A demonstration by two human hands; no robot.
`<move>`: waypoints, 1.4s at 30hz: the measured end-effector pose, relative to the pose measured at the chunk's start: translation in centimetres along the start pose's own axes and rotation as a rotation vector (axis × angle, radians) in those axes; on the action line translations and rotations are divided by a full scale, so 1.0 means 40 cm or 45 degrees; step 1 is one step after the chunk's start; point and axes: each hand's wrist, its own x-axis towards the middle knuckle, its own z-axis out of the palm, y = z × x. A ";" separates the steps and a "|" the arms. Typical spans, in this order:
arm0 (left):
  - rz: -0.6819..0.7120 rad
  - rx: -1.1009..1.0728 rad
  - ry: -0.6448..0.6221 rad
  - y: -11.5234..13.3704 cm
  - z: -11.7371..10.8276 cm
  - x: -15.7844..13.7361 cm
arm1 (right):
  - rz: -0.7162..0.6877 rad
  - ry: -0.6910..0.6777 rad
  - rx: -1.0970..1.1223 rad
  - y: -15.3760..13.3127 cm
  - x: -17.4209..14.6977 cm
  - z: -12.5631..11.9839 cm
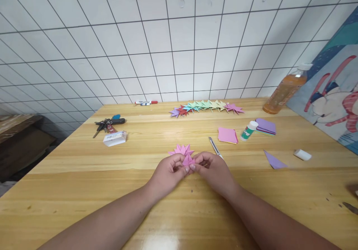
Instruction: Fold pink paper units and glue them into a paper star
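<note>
Between my two hands is a small folded piece of pink paper (188,160), pinched near its lower edge. My left hand (170,171) grips its left side with thumb and fingers. On the other side, my right hand (212,171) has its thumb and fingers closed on the same piece. Just behind the hands lies a pink pointed paper shape (182,149), made of several folded points and partly hidden by my left fingers. A box cutter (215,146) rests beyond my right hand, its near end covered by that hand.
At the back lies a row of coloured folded-paper shapes (205,105), with markers (146,103) to its left. Rightward are pink paper squares (227,135), a glue stick (248,130), purple squares (265,126), a purple triangle (274,160), a white cap (302,154) and a bottle (285,90). Keys (107,124) and a small box (115,138) lie left.
</note>
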 end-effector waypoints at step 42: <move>0.048 0.153 0.053 -0.006 -0.009 0.002 | -0.197 0.081 -0.231 -0.001 -0.013 -0.001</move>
